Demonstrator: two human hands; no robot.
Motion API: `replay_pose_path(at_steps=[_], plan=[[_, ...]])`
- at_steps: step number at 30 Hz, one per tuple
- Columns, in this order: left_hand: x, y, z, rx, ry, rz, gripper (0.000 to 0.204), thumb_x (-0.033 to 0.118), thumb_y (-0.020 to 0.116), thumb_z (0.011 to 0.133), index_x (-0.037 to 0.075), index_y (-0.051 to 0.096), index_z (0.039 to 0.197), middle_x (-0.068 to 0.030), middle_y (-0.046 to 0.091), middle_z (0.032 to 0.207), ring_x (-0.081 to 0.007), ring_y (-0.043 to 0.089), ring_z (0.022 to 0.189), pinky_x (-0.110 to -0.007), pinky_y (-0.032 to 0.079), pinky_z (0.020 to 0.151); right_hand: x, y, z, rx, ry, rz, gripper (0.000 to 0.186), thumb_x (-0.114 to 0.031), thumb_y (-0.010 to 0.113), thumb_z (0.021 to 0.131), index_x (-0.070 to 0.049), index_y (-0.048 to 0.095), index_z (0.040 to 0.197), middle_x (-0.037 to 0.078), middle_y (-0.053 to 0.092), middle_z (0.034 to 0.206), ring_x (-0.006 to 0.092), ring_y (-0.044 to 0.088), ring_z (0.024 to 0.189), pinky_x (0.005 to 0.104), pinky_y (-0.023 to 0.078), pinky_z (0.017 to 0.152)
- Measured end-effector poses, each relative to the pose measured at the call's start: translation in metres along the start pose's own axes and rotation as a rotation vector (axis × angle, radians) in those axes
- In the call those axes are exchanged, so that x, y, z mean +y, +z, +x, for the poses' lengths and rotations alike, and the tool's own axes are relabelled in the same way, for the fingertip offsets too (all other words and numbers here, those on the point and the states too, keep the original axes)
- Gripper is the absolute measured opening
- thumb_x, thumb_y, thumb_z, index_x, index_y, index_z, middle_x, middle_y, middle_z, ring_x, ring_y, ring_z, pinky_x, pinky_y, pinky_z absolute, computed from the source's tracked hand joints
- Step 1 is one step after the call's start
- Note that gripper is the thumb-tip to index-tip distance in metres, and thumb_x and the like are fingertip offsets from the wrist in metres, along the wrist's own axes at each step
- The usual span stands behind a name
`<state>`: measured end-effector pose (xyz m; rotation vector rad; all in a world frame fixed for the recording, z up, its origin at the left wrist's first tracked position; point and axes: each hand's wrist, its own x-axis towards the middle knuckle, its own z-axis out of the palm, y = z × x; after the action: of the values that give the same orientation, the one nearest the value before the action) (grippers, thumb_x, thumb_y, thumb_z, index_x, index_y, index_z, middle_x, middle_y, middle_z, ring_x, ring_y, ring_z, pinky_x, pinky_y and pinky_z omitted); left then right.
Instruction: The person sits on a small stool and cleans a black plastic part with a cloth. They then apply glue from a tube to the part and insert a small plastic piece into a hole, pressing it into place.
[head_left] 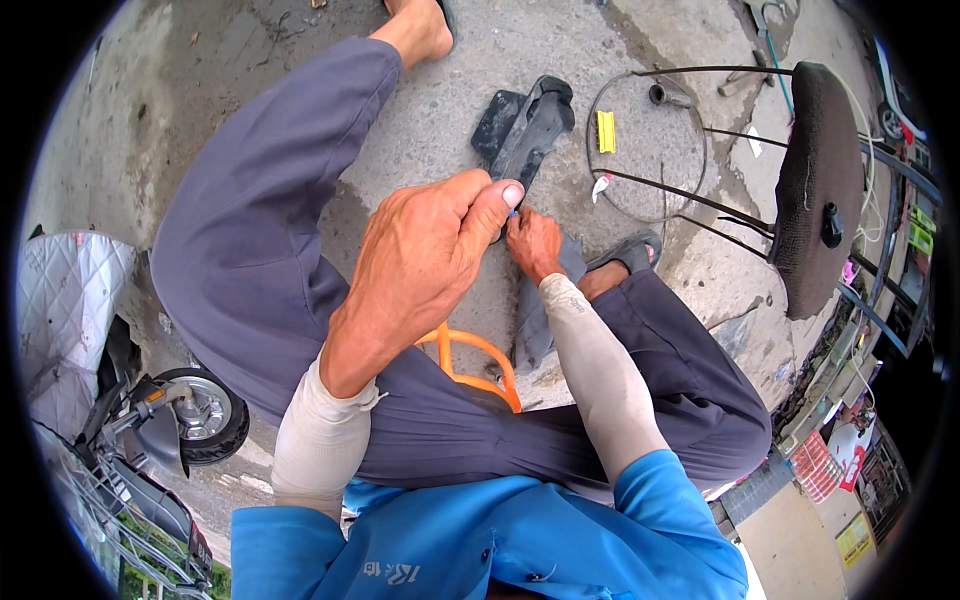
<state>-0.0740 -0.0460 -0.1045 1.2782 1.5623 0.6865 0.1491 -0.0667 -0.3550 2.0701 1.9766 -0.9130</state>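
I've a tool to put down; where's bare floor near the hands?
Bare grey concrete lies between the grey left trouser leg and the black moulded plastic part. More lies left of that leg. Crowded: the thin dark metal ring, with a yellow rectangular block and dark hollow cylinder within its outline.

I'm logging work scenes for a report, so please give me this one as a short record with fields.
Left grip: fingers curled, thumb extended; anything inside is hidden
Right grip: fingers curled, close to the other; hold unclear
Ahead: black plastic part on concrete
Right of it: yellow piece, red-and-white item
Far right: dark padded seat, thin legs
Left: wheel, quilted cover
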Motion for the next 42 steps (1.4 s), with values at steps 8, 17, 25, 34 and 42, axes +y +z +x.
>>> replay_pose_path(at_steps=[8,17,25,34,42], plan=[[0.000,0.002,0.000,-0.005,-0.003,0.014,0.047,0.036,0.056,0.108,-0.002,0.056,0.080,-0.0074,0.049,0.061,-0.0141,0.044,0.057,-0.035,0.039,0.055,0.001,0.003,0.000,0.017,-0.033,0.011,0.032,-0.032,0.056,0.094,-0.004,0.073,0.094,0.027,0.072,0.088,0.0472,0.070,0.084,0.0560,0.054,0.081],[0.001,0.002,0.000,-0.013,-0.002,0.003,0.048,0.036,0.057,0.108,-0.001,0.054,0.077,-0.0065,0.046,0.060,-0.0137,0.040,0.057,-0.035,0.037,0.054,-0.001,0.002,-0.001,0.037,-0.088,-0.072,0.031,-0.033,0.059,0.093,-0.004,0.072,0.091,0.026,0.072,0.083,0.0460,0.071,0.079,0.0568,0.054,0.077],[0.004,0.002,-0.001,0.000,0.004,-0.023,0.048,0.037,0.058,0.107,-0.002,0.054,0.079,-0.0068,0.046,0.061,-0.0129,0.040,0.059,-0.034,0.038,0.055,0.001,0.002,-0.003,0.069,-0.157,-0.072,0.027,-0.030,0.063,0.092,-0.005,0.069,0.087,0.024,0.072,0.078,0.0439,0.071,0.075,0.0556,0.054,0.072],[0.006,0.006,-0.002,0.031,-0.014,-0.197,0.025,0.021,0.069,0.101,-0.002,0.063,0.096,-0.0005,0.055,0.070,-0.0078,0.046,0.066,-0.026,0.042,0.060,0.012,0.000,-0.006,0.106,-0.285,-0.112,0.020,-0.024,0.064,0.094,-0.005,0.065,0.088,0.023,0.072,0.079,0.0425,0.071,0.074,0.0545,0.055,0.069],[0.000,0.008,0.001,0.086,0.023,-0.219,0.012,0.006,0.071,0.093,-0.001,0.066,0.102,-0.0022,0.062,0.079,-0.0099,0.055,0.071,-0.027,0.047,0.064,0.015,0.000,-0.009,0.136,-0.373,-0.190,0.017,-0.022,0.061,0.096,-0.007,0.064,0.091,0.019,0.074,0.090,0.0394,0.072,0.077,0.0528,0.056,0.067]])
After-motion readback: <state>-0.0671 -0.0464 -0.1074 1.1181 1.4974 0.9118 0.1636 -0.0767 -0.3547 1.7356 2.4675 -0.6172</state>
